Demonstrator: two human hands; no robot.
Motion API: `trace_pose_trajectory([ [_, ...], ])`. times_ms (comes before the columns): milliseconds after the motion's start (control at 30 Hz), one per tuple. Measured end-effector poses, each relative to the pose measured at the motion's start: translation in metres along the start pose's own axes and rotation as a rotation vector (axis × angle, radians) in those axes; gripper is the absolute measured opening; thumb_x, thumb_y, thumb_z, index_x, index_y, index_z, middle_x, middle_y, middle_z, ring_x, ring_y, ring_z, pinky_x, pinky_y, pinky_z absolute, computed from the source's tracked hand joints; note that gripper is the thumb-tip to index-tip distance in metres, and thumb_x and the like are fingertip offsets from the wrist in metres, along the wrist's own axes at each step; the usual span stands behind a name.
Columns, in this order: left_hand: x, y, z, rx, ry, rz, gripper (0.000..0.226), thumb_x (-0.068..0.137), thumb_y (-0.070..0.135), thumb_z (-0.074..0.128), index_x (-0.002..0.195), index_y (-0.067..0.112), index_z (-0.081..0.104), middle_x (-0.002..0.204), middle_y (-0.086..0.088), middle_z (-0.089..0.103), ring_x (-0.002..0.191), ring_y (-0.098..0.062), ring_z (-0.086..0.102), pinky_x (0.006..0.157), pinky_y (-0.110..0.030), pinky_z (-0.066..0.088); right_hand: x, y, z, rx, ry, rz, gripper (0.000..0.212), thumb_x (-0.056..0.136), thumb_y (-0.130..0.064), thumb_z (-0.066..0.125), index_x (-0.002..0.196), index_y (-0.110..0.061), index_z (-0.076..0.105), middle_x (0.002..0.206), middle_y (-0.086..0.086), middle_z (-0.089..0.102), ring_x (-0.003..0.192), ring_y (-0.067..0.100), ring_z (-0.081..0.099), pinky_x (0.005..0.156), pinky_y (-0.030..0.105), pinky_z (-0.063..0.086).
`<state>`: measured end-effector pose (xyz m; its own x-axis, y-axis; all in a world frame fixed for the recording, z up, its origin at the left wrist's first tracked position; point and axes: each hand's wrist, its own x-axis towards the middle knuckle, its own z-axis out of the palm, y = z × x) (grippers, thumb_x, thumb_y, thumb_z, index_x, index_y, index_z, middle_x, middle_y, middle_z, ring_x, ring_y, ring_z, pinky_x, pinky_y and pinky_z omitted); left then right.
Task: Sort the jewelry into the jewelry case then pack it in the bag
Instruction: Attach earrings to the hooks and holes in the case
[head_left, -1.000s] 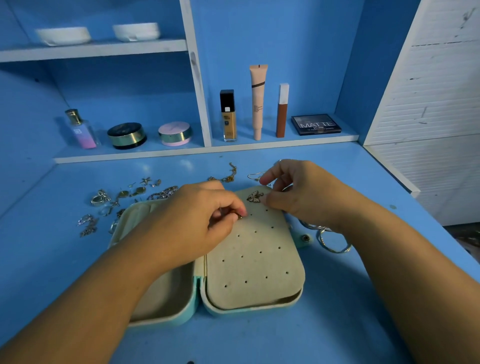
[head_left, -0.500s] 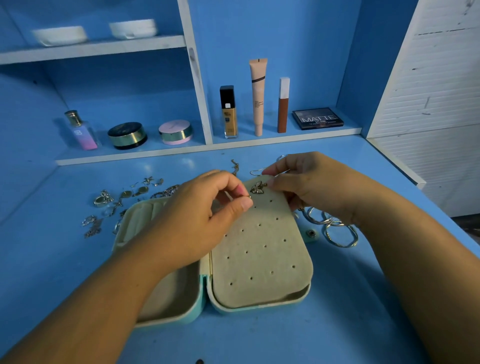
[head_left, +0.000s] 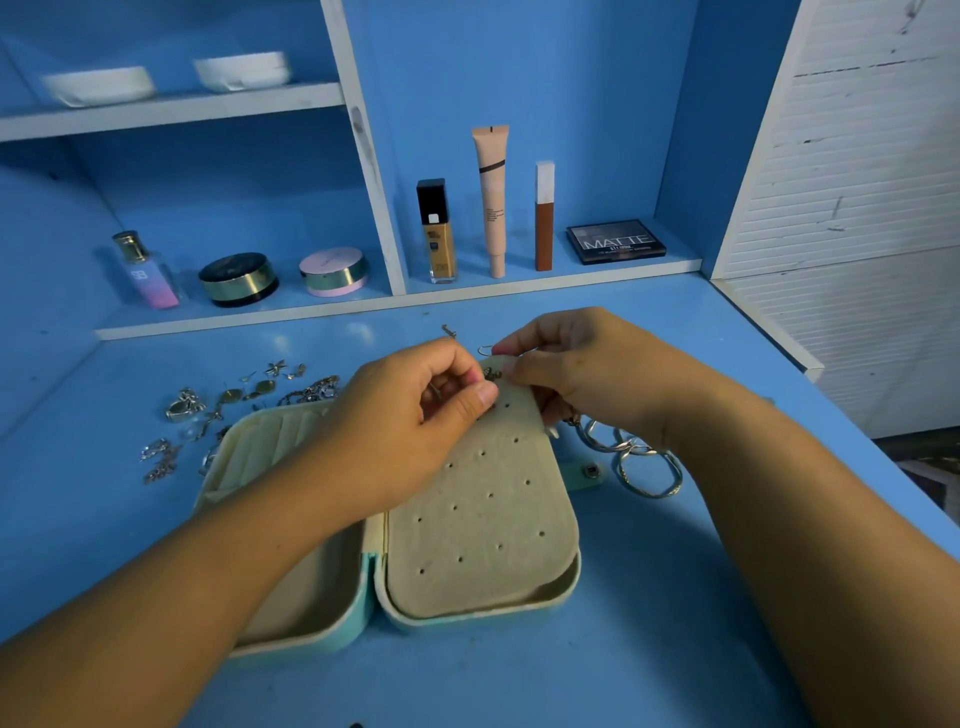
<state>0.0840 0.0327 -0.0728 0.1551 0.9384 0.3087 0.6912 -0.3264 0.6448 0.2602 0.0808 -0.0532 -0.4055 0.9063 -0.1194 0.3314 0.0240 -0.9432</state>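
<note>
Desk (head_left: 675, 597) blue, shelves (head_left: 171, 111) far, white panel (head_left: 857, 182) right. Jewelry case (head_left: 483, 618) open centre; left hand (head_left: 400, 441) pinches small metal piece (head_left: 434, 389), right hand (head_left: 597, 379) grips flap (head_left: 483, 519).

Both forearms (head_left: 208, 587) are seen bare, right to the near edge. A short, rounded thumbnail (head_left: 487, 393) is shown on the left hand (head_left: 410, 415); a paler, longer nail (head_left: 551, 431) is glimpsed on the right hand (head_left: 587, 374).

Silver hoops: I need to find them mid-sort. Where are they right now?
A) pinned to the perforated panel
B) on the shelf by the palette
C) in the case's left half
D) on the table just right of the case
D: the silver hoops lie on the blue table just right of the jewelry case, close to its snap tab.
</note>
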Motion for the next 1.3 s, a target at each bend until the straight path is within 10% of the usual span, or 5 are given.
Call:
trace_pose_trajectory([
  [1300,0.012,0.028,-0.019,0.514,-0.146,0.26,0.006,0.085,0.024,0.071,0.088,0.029,0.074,0.08,0.013,0.067,0.073,-0.002,0.058,0.069,-0.024,0.049,-0.001,0.001,-0.006,-0.026,-0.031,-0.058,0.021,0.095,-0.009,0.05,0.109,-0.009,0.066,0.074,0.008,0.069,0.052,0.007,0.064,0.053,0.014,0.051],
])
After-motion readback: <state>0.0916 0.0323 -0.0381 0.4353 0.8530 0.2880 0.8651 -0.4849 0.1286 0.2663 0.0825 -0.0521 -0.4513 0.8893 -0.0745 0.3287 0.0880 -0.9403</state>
